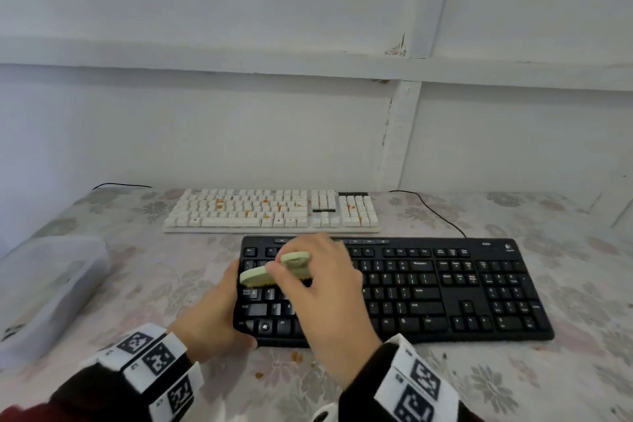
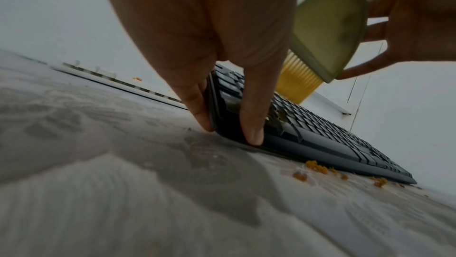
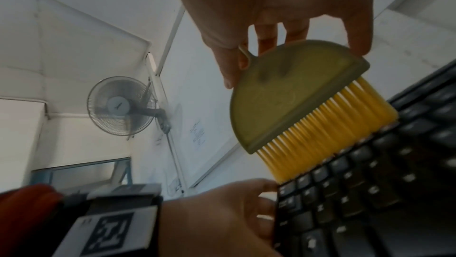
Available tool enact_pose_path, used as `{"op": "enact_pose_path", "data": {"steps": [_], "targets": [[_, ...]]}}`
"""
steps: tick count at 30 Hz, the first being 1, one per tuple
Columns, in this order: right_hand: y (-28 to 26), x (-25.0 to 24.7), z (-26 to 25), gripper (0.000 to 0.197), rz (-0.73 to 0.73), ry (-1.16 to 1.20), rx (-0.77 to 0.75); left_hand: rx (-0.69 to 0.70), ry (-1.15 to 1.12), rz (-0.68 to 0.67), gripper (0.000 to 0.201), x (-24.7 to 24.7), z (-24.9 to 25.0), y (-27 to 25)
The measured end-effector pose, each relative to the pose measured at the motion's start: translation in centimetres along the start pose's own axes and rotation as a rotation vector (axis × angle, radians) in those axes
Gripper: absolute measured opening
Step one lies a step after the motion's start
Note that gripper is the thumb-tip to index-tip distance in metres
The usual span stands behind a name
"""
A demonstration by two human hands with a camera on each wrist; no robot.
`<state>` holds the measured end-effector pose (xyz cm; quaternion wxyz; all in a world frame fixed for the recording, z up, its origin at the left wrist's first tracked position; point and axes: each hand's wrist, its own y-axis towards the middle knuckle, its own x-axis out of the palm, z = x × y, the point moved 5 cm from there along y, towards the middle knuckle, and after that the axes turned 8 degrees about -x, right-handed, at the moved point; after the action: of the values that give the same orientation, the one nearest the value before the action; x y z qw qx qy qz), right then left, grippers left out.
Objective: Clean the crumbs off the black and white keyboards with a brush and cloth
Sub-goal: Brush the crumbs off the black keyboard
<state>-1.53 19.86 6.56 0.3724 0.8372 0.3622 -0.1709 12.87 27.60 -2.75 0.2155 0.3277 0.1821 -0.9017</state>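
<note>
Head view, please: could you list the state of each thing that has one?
black keyboard: flat on table, left end gripped, keys look crumb-free
white keyboard: flat, crumbs still on keys
brush: held, bristles down on black keys
left hand: grips black keyboard's left end
right hand: pinches brush
crumbs: loose on tablecloth by black keyboard's front edge

Head view high over the black keyboard [image 1: 411,288]; both wrist views low, close, sharing it.

Right hand [image 3: 283,3] pinches green brush [image 3: 283,93] by its rounded top, yellow bristles [image 3: 328,130] touching black keyboard [image 3: 370,202] keys. Left hand [image 3: 217,214] grips keyboard's edge. Wall fan [image 3: 121,106] behind, blurred.
</note>
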Motion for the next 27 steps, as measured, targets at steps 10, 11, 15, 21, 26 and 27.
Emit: {"op": "enact_pose_path", "data": {"steps": [10, 11, 15, 21, 26, 27], "targets": [[-0.7, 0.1, 1.4, 0.022, 0.033, -0.102, 0.08, 0.049, -0.043, 0.009, 0.106, 0.0, 0.5, -0.1], [-0.6, -0.2, 1.2, 0.023, 0.052, -0.094, 0.07, 0.051, -0.049, 0.012, 0.107, 0.0, 0.6, -0.2], [-0.8, 0.0, 0.7, 0.025, 0.085, 0.05, 0.056, 0.048, -0.059, 0.001, 0.105, 0.0, 0.7, -0.3], [-1.0, -1.1, 1.4, 0.014, 0.087, -0.049, 0.07, 0.026, -0.054, -0.014, 0.109, 0.0, 0.4, -0.1], [-1.8, -2.3, 2.6, 0.012, 0.084, -0.039, 0.107, 0.016, -0.036, -0.017, 0.107, 0.0, 0.6, -0.2], [-2.0, -3.0, 3.1, 0.011, 0.095, -0.064, 0.12, 0.015, -0.036, -0.021, 0.106, 0.1, 0.7, -0.3]]}}
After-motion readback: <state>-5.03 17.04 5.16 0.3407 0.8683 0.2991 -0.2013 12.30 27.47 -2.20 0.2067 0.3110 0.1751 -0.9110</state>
